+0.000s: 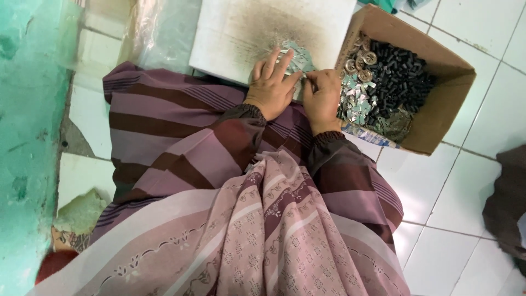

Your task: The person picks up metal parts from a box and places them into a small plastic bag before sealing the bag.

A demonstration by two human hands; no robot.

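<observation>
My left hand [271,85] lies flat, fingers spread, pressing small silvery metal plates [296,57] onto a grimy white board [241,33]. My right hand [322,93], at its 3 o'clock, pinches one plate. Further toward 3 o'clock, a cardboard box [444,109] on the tiled floor [466,197] holds black cylindrical pieces [397,82] and more metal parts.

Cardboard box [438,118] close right of board [230,33]
</observation>
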